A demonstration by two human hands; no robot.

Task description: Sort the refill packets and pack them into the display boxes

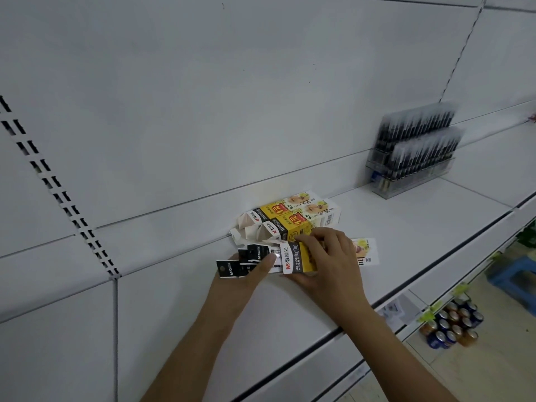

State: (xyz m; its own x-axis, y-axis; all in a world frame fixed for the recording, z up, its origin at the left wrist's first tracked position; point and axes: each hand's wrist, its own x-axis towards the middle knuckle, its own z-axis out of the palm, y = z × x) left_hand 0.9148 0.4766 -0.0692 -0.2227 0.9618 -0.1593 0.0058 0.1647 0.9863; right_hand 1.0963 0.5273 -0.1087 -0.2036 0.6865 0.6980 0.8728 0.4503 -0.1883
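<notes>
The left hand [255, 269] pinches a fan of black refill packets [242, 261]; the right hand [327, 256] grips a yellow-and-white display box [293, 261], its long axis running left-right, mostly hidden by fingers. Two more boxes [293, 217] lie just beyond on the white shelf [406, 227], open flaps pointing left.

Both bare forearms reach forward and up from the lower edge, the left hand [255, 269] with its thumb stretched flat across what it holds, the right hand [327, 256] just beside it, palm down, fingers curled in a grip.
</notes>
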